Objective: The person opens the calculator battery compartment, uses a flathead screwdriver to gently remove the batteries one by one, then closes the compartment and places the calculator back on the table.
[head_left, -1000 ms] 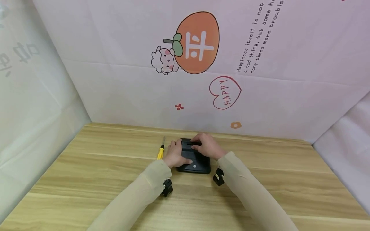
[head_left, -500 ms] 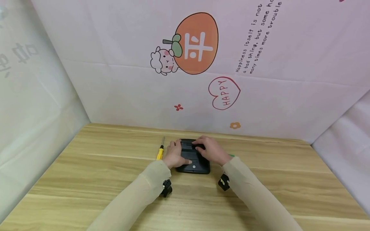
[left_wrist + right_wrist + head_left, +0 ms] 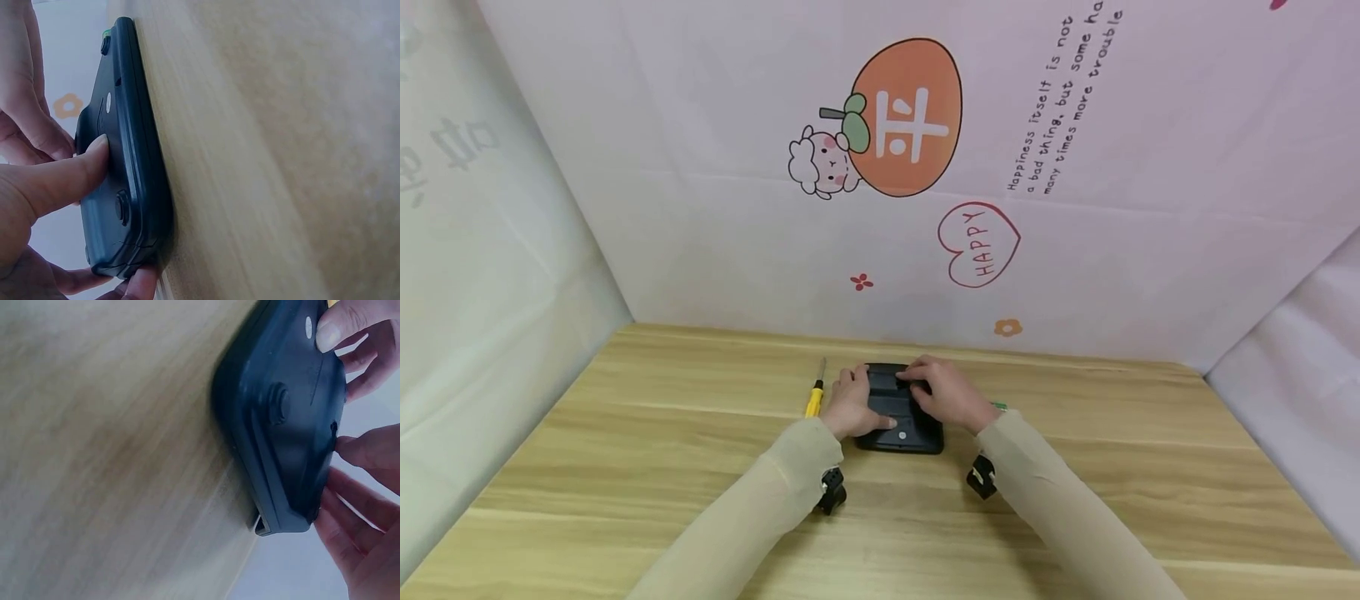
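Note:
A black flat plastic device, resembling a desk calculator turned face down, lies on the table. Its back shows a pale round sticker, a rubber foot and a recessed panel. My left hand grips its left side, thumb on the back and fingers round the edge. At the far right part of the back, my right hand touches the recess area with its fingertips. In the right wrist view, its thumb meets a small dark notch while other fingers touch the far edge. Whether a small part lies under them is hidden.
A yellow-handled screwdriver lies left of the device, its tip pointing away. Part of a green thing shows behind the right wrist. The wooden table ends at a printed white curtain at the back.
My right hand has shifted slightly right, and its fingers have spread from a pinch near the recess. The dark slot there no longer shows. The green thing came into view. My left hand stays put.

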{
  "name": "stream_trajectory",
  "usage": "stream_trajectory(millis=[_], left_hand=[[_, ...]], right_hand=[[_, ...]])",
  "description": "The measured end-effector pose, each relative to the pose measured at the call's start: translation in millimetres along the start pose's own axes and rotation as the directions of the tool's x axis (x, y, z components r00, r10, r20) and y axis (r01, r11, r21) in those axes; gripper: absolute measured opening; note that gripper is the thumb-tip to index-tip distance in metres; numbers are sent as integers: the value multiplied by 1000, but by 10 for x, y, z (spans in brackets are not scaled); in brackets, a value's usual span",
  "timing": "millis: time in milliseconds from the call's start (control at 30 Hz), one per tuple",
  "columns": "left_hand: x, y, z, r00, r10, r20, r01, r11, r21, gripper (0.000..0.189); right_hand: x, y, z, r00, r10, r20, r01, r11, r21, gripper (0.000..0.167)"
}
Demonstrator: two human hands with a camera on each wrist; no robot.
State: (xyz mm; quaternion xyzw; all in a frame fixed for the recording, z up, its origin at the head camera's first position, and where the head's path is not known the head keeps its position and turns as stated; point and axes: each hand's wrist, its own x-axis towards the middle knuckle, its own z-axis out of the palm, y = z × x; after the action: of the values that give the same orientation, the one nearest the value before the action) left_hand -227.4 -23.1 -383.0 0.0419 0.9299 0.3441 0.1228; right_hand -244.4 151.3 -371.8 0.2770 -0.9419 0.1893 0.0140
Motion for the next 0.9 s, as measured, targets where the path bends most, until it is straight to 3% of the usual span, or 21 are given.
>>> stream_trajectory(millis=[200, 567, 900], left_hand=[[23, -18, 24, 1000, -5, -11, 5, 1000, -8, 96], [18, 20, -16, 998, -56, -31, 55, 998, -27, 101], [38, 16, -51, 997, -44, -60, 40, 998, -54, 62]], right_hand=[[-93, 3, 12, 999, 39, 22, -38, 999, -20, 38], [-199, -65, 24, 975, 221, 8, -221, 975, -12, 51], [-268, -73, 85, 968, 247, -36, -246, 969, 15, 54]])
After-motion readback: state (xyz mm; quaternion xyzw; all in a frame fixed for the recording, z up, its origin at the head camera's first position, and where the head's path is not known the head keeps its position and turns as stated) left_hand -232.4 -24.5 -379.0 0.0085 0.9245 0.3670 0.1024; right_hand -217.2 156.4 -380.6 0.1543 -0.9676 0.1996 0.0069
